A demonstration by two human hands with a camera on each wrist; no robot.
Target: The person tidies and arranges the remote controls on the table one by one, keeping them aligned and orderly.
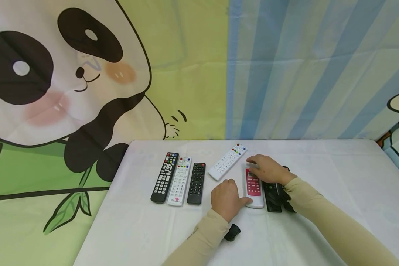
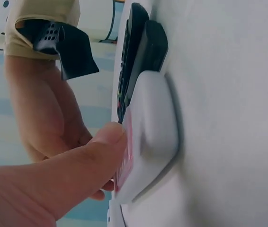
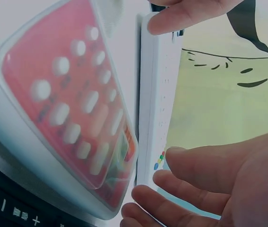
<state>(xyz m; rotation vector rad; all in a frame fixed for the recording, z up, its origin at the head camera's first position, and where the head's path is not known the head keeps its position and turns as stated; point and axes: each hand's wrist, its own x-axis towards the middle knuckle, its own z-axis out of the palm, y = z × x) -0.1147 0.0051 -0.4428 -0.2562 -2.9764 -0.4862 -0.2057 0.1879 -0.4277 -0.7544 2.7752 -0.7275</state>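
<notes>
In the head view, my left hand [image 1: 227, 199] is at the near left corner of a white remote control with a red keypad [image 1: 253, 189]. Its straight thumb [image 2: 103, 142] lies at that remote's edge in the left wrist view; whether it touches cannot be told. My right hand [image 1: 268, 169] hovers over the far end of the same remote, fingers loosely bent and apart from it in the right wrist view. Beyond my left hand a white remote control with coloured buttons [image 1: 227, 162] lies tilted. Under my right forearm are black remote controls [image 1: 272, 195], partly hidden by a wrist strap.
To the left, a long black remote [image 1: 164, 178], a white remote [image 1: 180, 181] and a shorter black remote [image 1: 196, 183] lie side by side. The white-covered table [image 1: 126, 229] meets a printed panda curtain [image 1: 193, 74] at its far edge.
</notes>
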